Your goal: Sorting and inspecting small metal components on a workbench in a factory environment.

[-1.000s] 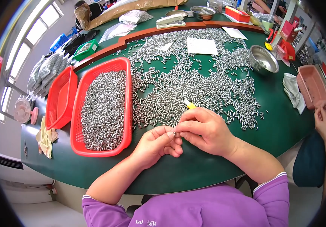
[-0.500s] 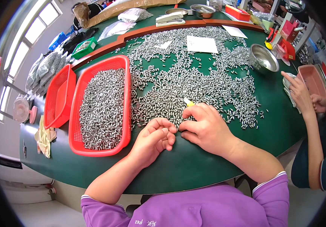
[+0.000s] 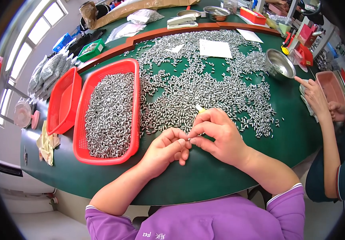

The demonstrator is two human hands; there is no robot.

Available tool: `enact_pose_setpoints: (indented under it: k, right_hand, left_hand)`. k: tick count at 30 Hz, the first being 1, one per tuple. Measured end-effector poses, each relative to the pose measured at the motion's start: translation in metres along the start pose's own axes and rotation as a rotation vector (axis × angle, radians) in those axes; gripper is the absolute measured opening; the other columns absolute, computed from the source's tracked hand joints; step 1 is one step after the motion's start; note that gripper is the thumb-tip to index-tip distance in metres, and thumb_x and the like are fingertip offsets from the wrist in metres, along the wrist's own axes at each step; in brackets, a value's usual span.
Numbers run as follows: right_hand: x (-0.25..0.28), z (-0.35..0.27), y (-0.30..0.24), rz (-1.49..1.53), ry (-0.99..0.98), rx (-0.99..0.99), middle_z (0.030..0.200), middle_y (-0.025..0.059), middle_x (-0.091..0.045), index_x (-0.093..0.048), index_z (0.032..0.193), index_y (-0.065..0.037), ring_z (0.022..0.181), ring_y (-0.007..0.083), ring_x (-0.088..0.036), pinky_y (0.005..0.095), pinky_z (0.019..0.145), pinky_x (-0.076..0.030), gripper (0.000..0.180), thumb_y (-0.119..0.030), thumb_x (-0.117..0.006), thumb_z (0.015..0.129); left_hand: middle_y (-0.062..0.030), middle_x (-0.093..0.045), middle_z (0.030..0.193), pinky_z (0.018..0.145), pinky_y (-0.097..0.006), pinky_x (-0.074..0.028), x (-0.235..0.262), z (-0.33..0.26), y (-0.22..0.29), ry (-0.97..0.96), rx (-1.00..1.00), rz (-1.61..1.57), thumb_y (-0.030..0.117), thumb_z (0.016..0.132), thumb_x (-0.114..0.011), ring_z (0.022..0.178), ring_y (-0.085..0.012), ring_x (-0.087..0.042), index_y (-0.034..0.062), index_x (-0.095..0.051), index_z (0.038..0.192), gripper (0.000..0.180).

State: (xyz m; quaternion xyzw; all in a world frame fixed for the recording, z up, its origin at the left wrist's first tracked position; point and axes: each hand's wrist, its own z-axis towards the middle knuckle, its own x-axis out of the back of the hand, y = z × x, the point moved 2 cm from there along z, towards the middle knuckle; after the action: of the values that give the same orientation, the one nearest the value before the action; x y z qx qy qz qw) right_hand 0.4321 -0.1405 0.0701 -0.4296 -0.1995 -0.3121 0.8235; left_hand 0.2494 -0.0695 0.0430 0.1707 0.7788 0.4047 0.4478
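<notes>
My left hand (image 3: 165,151) and my right hand (image 3: 220,138) meet just in front of a wide spread of small silver barrel-shaped metal pieces (image 3: 180,102) on a green table. Thumb and fingers of both are pinched together around one tiny silver piece (image 3: 189,139), mostly covered by the fingertips. A small yellow tip with a white end (image 3: 200,108) shows just beyond the right hand's knuckles; whether that hand holds it, I cannot tell. Left of my hands stands a red plastic basket (image 3: 136,116), filled with the same silver pieces.
Another red basket (image 3: 55,114) leans farther left, near a cream cloth (image 3: 47,146). White papers (image 3: 215,48) lie on the spread. A wooden strip (image 3: 152,35) edges it behind. At right are a steel bowl (image 3: 274,72) and a co-worker's hand (image 3: 315,98).
My right hand's thumb and index finger have drawn together at the left fingertips, where a small silver piece now shows. The left hand has shifted slightly down. The baskets stay put.
</notes>
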Motion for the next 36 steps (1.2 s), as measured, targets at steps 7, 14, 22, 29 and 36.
enact_pose_setpoints:
  k: [7,14,22,29,36]
  right_hand:
    - [-0.0018,-0.0009,0.0018,0.125,-0.036,0.001,0.096,0.0036,-0.058,-0.068,0.090,-0.013,0.092,0.0246,-0.058,0.0374,0.082,-0.047,0.014,-0.015,-0.076,0.078]
    - [-0.0019,-0.0007,0.0018,0.143,-0.062,-0.014,0.097,0.0035,-0.059,-0.068,0.090,-0.014,0.091,0.0246,-0.058,0.0372,0.081,-0.048,0.012,-0.015,-0.074,0.080]
    - [-0.0013,-0.0002,-0.0025,0.098,-0.054,0.039,0.095,0.0034,-0.059,-0.069,0.092,-0.013,0.090,0.0242,-0.058,0.0362,0.080,-0.048,0.012,-0.013,-0.073,0.081]
    - [0.0017,0.0009,0.0003,0.056,0.034,0.028,0.094,0.0014,-0.060,-0.072,0.094,-0.013,0.086,0.0213,-0.058,0.0340,0.077,-0.048,0.017,-0.009,-0.076,0.078]
    - [0.0017,0.0002,-0.0028,0.073,0.029,0.043,0.094,0.0036,-0.059,-0.070,0.096,-0.013,0.088,0.0241,-0.059,0.0367,0.077,-0.048,0.017,-0.010,-0.073,0.080]
  left_hand:
    - [-0.0048,-0.059,0.092,0.065,-0.026,-0.052,0.0012,-0.0002,-0.0015,-0.082,0.003,0.031,0.016,0.101,-0.055,0.077,-0.0112,-0.060,0.0057,-0.050,0.107,0.013]
    - [-0.0059,-0.059,0.093,0.066,-0.026,-0.052,0.0005,-0.0009,-0.0001,-0.080,0.047,-0.038,0.016,0.101,-0.054,0.077,-0.0123,-0.060,0.0059,-0.051,0.106,0.012]
    - [-0.0075,-0.061,0.098,0.066,-0.027,-0.053,0.0019,-0.0005,-0.0025,-0.079,0.045,0.040,0.015,0.101,-0.055,0.078,-0.0131,-0.061,0.0051,-0.051,0.107,0.012]
    - [-0.0067,-0.061,0.099,0.066,-0.027,-0.052,0.0028,-0.0003,-0.0051,-0.064,0.045,0.014,0.018,0.102,-0.052,0.078,-0.0128,-0.061,0.0059,-0.051,0.108,0.013]
    - [-0.0079,-0.061,0.100,0.066,-0.028,-0.052,0.0030,0.0004,-0.0060,-0.082,0.016,-0.016,0.023,0.105,-0.045,0.078,-0.0136,-0.060,0.0061,-0.051,0.108,0.018]
